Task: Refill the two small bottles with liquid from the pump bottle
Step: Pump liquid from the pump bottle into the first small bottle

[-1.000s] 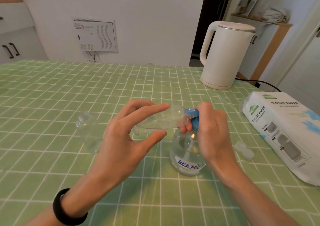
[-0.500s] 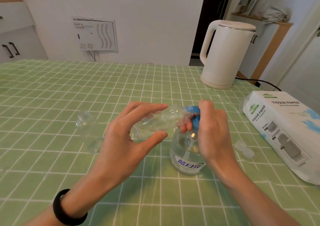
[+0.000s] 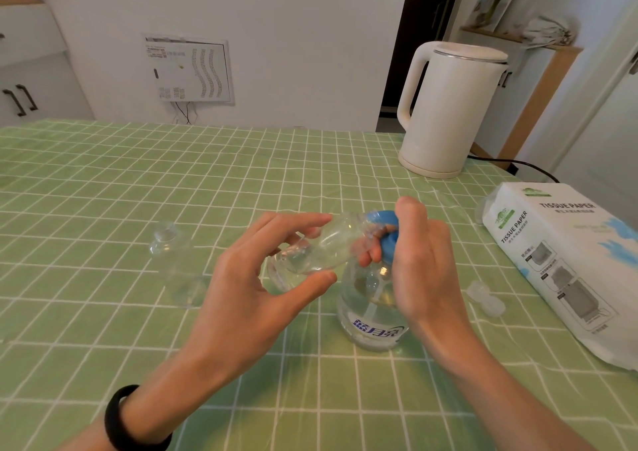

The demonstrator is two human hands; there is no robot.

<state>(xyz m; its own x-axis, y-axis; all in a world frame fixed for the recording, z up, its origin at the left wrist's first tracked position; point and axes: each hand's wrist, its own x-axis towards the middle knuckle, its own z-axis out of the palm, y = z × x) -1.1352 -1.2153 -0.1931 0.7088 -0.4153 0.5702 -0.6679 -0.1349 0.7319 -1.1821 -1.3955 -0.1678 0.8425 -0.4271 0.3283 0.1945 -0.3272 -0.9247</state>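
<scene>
Small bottle (image 3: 321,247) is held off the counter (image 3: 103,191) & nearly on its side, base twd the left and a bit low, neck up against the blue pump head (image 3: 386,229). It lies between the left hand (image 3: 248,288)'s fingers (image 3: 303,223) on top and the thumb below, a loose pinch round the body w/ the other fingers lightly curled behind. Some clear liquid sits in the low end.

Right hand (image 3: 424,267) is curled over the pump head from the right, one finger arched on top, fingertips (image 3: 369,254) wrapping under the nozzle by the bottle's neck. Pump bottle (image 3: 369,312) stands upright on the counter under both hands.

2nd small bottle (image 3: 176,267) stands uncapped to the left, well apart. A clear cap (image 3: 485,295) lies to the right, near the tissue pack (image 3: 566,260).

Vs 1 s ago – little change: same grips on both sides, pump bottle in the same spot. The held bottle's base has dipped slightly lower, so it slopes more.
</scene>
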